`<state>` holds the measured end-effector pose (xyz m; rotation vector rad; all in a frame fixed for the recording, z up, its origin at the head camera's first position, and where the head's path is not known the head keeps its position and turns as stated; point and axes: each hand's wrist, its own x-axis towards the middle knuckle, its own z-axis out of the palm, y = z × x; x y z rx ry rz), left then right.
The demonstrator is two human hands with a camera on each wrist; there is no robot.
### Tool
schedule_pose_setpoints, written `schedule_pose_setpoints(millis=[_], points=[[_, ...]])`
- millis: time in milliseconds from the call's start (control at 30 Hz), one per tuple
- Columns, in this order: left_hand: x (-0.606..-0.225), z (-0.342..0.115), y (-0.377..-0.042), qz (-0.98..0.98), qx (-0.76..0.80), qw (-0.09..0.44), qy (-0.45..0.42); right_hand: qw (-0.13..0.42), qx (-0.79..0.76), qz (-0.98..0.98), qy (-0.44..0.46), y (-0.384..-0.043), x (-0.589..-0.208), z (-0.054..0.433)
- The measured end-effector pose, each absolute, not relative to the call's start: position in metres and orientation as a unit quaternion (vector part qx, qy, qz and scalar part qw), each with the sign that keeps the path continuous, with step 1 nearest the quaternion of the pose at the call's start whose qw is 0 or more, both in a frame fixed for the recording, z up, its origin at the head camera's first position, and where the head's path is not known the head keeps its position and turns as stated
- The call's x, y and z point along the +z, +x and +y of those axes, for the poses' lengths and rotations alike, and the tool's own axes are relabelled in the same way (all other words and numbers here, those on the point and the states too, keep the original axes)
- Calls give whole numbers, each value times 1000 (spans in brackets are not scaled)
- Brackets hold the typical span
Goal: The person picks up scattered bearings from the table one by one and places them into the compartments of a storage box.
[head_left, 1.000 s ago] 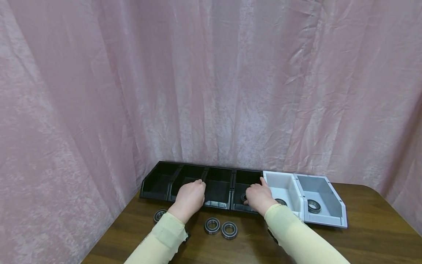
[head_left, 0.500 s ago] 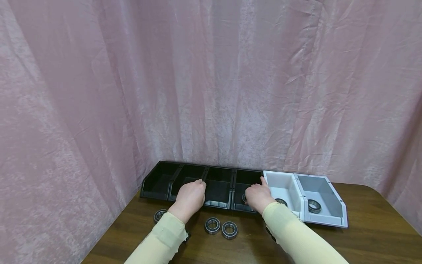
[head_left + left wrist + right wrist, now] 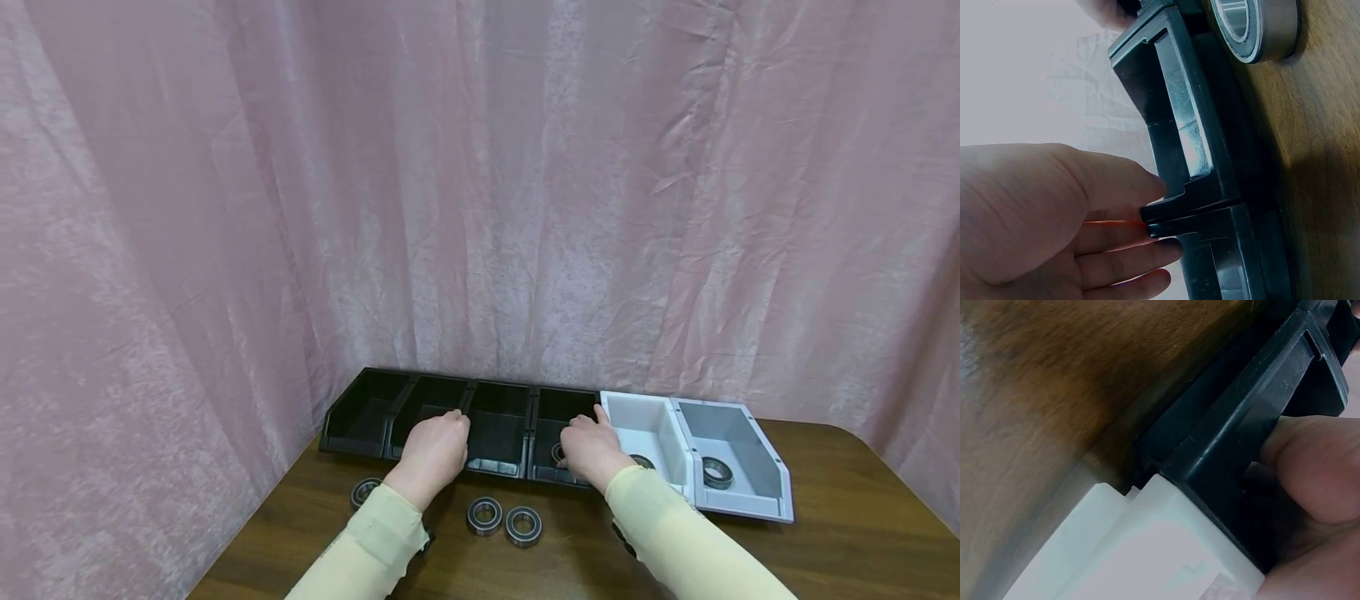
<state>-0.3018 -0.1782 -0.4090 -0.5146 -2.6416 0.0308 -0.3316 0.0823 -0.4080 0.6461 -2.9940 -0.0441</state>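
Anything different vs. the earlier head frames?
No visible change: nothing moved, picked up or released. The left hand still pinches the adjoining walls of two black bins; the right hand is still at the black bin beside the white bin. Bearings as before.

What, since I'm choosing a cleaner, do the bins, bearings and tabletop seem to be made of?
Bins: likely moulded plastic, smooth and semi-gloss, judging by the highlights on the black ones' lips.
Bearings: probably steel, with a satin metallic sheen on the outer ring.
Tabletop: brown wood grain, slight sheen; solid wood, veneer or laminate, I can't tell.
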Motion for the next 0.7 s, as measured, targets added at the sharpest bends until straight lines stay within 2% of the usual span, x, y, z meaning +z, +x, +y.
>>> schedule_pose_setpoints(millis=[133, 333, 500, 700], points=[[-410, -178, -302, -958, 13, 221, -184, 46, 8, -974, 222, -332, -408, 85], [-410, -178, -299, -960, 9, 214, -180, 22, 50, -973, 225, -329, -404, 92], [-412, -179, -301, -954, 7, 233, -188, 9, 70, -973, 221, -327, -402, 98], [-412, -180, -304, -943, 7, 262, -204, 27, 77, -971, 226, -322, -401, 105]])
